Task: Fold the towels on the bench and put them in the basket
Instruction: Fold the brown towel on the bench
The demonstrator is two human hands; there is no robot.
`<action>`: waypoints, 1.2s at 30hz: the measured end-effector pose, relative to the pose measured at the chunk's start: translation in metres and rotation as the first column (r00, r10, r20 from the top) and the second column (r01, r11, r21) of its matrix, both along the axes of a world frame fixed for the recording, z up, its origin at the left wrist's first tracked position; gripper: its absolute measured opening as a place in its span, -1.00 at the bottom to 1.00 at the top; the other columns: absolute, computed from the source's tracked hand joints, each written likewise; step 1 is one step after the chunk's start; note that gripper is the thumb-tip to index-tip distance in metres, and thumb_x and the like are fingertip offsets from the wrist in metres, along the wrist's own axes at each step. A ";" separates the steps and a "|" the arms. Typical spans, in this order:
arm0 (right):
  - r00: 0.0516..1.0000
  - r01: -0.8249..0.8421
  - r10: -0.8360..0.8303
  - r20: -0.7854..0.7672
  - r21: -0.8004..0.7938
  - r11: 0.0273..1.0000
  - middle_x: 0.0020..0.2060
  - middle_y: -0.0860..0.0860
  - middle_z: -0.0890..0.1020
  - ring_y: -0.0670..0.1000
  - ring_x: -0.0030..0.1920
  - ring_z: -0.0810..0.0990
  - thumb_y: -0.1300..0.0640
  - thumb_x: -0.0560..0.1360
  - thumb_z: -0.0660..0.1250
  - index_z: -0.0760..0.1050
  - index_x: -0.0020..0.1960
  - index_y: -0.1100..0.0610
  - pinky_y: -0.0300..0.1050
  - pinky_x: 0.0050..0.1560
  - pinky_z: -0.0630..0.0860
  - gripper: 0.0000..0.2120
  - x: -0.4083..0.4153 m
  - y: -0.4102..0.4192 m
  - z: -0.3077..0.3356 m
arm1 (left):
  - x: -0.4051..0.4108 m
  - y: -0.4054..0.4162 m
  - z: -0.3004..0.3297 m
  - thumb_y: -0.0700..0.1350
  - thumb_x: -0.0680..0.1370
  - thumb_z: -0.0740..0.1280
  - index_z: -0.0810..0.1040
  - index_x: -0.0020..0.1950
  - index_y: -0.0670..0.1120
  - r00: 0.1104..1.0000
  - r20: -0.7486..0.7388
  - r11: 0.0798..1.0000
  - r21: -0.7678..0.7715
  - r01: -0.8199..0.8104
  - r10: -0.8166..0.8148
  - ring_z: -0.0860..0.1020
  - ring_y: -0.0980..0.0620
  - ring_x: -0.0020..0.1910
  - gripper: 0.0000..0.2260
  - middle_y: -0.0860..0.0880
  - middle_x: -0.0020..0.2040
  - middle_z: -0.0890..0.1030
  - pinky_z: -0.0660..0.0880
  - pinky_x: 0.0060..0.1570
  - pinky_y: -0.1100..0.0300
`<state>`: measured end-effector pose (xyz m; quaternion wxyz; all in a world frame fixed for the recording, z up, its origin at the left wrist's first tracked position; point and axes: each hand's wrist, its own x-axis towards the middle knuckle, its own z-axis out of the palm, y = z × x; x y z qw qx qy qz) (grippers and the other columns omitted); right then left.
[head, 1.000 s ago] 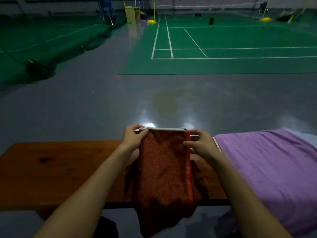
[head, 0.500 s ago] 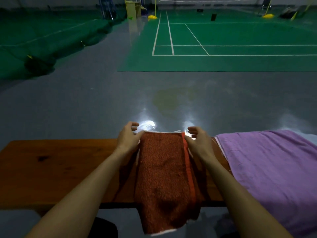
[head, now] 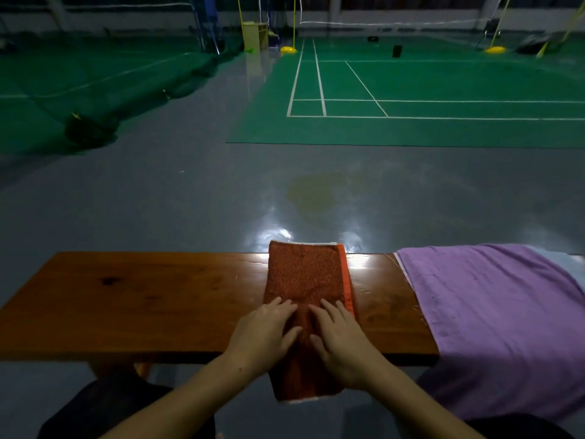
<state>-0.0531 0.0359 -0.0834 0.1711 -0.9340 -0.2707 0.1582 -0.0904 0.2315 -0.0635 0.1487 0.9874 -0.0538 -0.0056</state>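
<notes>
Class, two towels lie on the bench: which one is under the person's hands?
The orange-brown towel; both hands rest flat on it, while the purple towel lies untouched to its right.

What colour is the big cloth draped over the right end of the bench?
The cloth is plain purple, clearest in the head view.

No readable text, label, brand, number or sign shows anywhere in the view. The rust-orange towel (head: 305,280), the purple towel (head: 493,315) and the wooden counter (head: 142,299) carry no print, and the far objects on the court are too dim and small to make out any writing.
</notes>
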 end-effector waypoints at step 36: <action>0.872 0.484 -0.482 -0.080 0.002 0.875 -0.19 -0.07 0.67 0.01 -0.18 0.68 -0.46 0.30 0.29 0.64 -0.18 -0.08 0.08 -0.10 0.67 -0.53 0.029 -0.060 -0.007 | 0.008 0.033 -0.012 0.41 0.55 0.26 0.52 0.37 0.24 0.980 0.087 0.984 -0.005 0.179 -0.178 0.40 0.22 0.32 -0.54 0.22 0.38 0.43 0.43 0.19 0.29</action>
